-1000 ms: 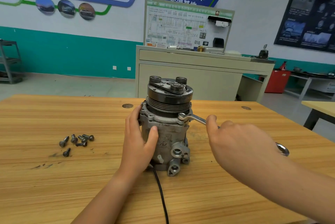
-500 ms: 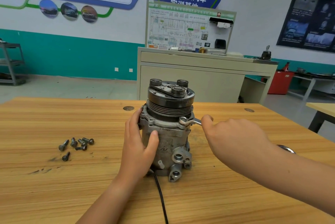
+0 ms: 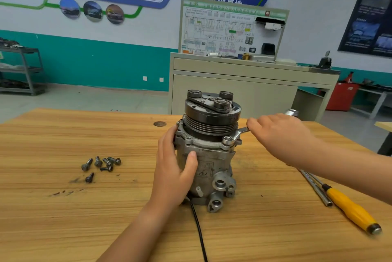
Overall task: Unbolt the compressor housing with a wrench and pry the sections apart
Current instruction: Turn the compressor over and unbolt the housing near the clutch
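Note:
A grey metal compressor point(image 3: 209, 164) stands upright on the wooden table point(image 3: 63, 208), with a black pulley point(image 3: 212, 113) on top. My left hand point(image 3: 174, 168) wraps the left side of the housing, thumb across its front. A silver wrench point(image 3: 236, 135) sits on a bolt at the flange's right corner. My right hand point(image 3: 284, 136) grips the wrench shaft, and the far end of the wrench pokes out beyond the hand. Several removed bolts point(image 3: 101, 165) lie loose on the table to the left.
A yellow-handled screwdriver point(image 3: 347, 206) and a thin metal rod point(image 3: 316, 187) lie on the table at the right, under my right forearm. A black cable point(image 3: 198, 232) runs from the compressor base toward me. A beige cabinet point(image 3: 244, 92) stands behind the table.
My right hand has swung the wrench handle away from me, toward the back of the table. The left hand has stayed on the housing. The screwdriver and rod have come into view.

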`<control>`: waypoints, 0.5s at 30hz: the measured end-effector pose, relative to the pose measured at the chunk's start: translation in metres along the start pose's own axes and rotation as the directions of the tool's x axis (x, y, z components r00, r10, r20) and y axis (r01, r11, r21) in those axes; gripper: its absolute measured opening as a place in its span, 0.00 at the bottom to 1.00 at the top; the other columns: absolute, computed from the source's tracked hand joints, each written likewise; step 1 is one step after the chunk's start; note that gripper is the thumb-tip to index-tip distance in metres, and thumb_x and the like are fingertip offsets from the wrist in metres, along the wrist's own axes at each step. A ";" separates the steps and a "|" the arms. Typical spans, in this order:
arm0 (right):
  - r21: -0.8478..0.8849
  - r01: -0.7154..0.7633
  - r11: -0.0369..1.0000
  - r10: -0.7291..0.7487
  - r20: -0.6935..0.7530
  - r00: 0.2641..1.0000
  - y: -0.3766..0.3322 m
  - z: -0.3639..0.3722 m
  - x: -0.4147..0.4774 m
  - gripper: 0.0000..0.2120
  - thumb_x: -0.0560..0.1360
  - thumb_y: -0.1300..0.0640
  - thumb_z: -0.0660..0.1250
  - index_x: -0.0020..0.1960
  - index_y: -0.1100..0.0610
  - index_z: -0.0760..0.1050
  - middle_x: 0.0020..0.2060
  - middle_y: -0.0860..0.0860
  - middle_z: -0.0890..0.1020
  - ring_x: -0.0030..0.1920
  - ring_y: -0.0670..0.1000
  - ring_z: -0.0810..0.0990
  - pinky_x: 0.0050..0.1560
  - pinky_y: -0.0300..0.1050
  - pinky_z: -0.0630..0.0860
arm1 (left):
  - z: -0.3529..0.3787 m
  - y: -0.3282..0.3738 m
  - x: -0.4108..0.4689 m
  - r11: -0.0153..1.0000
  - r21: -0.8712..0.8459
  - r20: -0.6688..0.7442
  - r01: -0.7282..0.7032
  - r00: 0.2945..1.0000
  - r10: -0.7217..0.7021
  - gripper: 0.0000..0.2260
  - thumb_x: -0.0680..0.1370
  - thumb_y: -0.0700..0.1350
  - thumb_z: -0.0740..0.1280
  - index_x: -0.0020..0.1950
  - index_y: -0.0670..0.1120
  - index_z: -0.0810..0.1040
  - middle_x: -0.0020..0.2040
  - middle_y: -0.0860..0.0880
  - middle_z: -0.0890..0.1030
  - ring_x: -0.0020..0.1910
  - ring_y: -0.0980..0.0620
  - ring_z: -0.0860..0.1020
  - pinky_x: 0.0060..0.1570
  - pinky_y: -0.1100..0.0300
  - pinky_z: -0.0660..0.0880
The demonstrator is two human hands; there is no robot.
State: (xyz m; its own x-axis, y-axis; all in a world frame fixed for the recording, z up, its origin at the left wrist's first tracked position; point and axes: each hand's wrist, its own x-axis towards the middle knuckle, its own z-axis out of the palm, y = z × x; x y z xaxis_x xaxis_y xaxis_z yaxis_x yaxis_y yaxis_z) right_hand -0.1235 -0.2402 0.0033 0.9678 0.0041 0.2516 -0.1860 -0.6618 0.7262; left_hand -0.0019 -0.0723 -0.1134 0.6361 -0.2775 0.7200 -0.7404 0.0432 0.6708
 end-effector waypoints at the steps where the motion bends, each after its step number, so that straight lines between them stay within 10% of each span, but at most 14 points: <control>1: -0.010 -0.030 0.999 0.030 -0.048 0.998 -0.001 0.006 0.004 0.18 0.69 0.70 0.66 0.57 0.63 0.70 0.41 0.55 0.80 0.39 0.54 0.79 0.44 0.47 0.74 | 0.000 0.001 0.001 1.000 -0.007 0.004 0.006 1.000 -0.006 0.23 0.72 0.57 0.59 0.64 0.68 0.54 0.62 0.70 0.61 0.63 0.75 0.60 0.57 0.82 0.57; 4: 0.136 -0.099 0.986 0.131 -0.255 0.958 -0.010 0.018 0.010 0.16 0.56 0.75 0.74 0.43 0.67 0.79 0.30 0.58 0.81 0.28 0.56 0.80 0.48 0.58 0.77 | -0.001 0.001 0.000 1.000 -0.018 0.007 0.009 1.000 -0.009 0.23 0.72 0.57 0.59 0.64 0.68 0.54 0.61 0.70 0.61 0.62 0.75 0.60 0.57 0.82 0.57; 8: 0.290 -0.133 0.948 0.221 -0.298 0.928 -0.010 0.008 0.000 0.14 0.64 0.73 0.72 0.49 0.68 0.78 0.31 0.59 0.81 0.29 0.56 0.80 0.42 0.59 0.78 | 0.000 0.001 -0.001 1.000 -0.020 0.009 0.016 1.000 -0.016 0.24 0.74 0.52 0.61 0.64 0.68 0.54 0.61 0.71 0.61 0.62 0.76 0.60 0.57 0.83 0.57; 11: 0.464 -0.186 0.866 0.328 -0.246 0.912 -0.004 -0.020 -0.027 0.16 0.72 0.65 0.69 0.58 0.68 0.75 0.21 0.50 0.66 0.18 0.49 0.62 0.18 0.38 0.62 | 0.000 0.000 -0.001 1.000 -0.023 0.005 0.005 1.000 -0.005 0.24 0.74 0.51 0.61 0.64 0.68 0.54 0.61 0.70 0.61 0.62 0.76 0.59 0.57 0.83 0.56; 15: 0.353 -0.173 0.920 0.229 -0.125 0.965 -0.017 -0.052 -0.062 0.33 0.54 0.70 0.79 0.59 0.66 0.76 0.20 0.48 0.57 0.16 0.47 0.52 0.24 0.28 0.47 | 0.001 -0.002 0.000 1.000 -0.014 0.002 0.007 1.000 -0.007 0.25 0.74 0.51 0.61 0.65 0.67 0.53 0.61 0.71 0.61 0.62 0.77 0.59 0.56 0.83 0.56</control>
State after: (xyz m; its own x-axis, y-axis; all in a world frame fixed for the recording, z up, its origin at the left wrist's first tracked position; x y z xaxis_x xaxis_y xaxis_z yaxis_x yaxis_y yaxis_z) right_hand -0.1890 -0.1900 0.0090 0.8704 -0.0539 0.4894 -0.2783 -0.8739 0.3986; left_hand -0.0008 -0.0735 -0.1153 0.6411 -0.2799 0.7146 -0.7325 0.0548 0.6786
